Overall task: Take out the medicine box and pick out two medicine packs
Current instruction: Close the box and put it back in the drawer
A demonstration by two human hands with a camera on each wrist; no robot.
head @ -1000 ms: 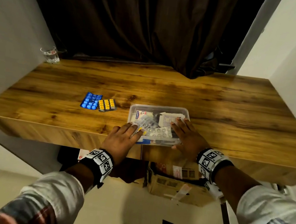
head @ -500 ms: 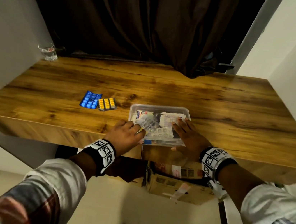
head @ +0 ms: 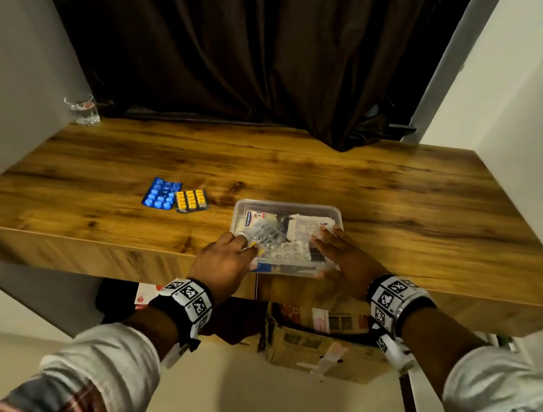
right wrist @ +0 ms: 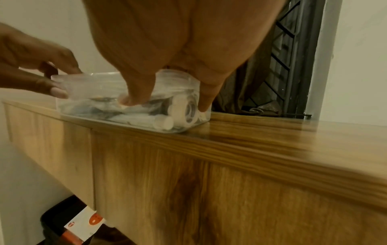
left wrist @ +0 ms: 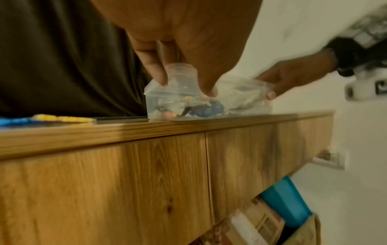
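Note:
A clear lidded medicine box (head: 289,204) full of blister strips and packets stands at the wooden table's front edge. My left hand (head: 240,246) grips its near left corner, fingers on the lid and thumb on the wall; the left wrist view shows this pinch (left wrist: 184,87) on the box (left wrist: 180,106). My right hand (head: 330,248) lies over the right end, fingers across the lid. In the right wrist view its thumb presses the front wall (right wrist: 167,102) of the box (right wrist: 94,92). A blue pill pack (head: 160,193) and a yellow pill pack (head: 191,200) lie side by side left of the box.
A drinking glass (head: 82,109) stands at the table's far left corner by the wall. A dark curtain hangs behind the table. Under the table sit a cardboard carton (head: 313,349) and other boxes. Walls close in on both sides.
My left hand has drawn back a little from the lid to the box's near left corner. The right hand and the box have hardly moved.

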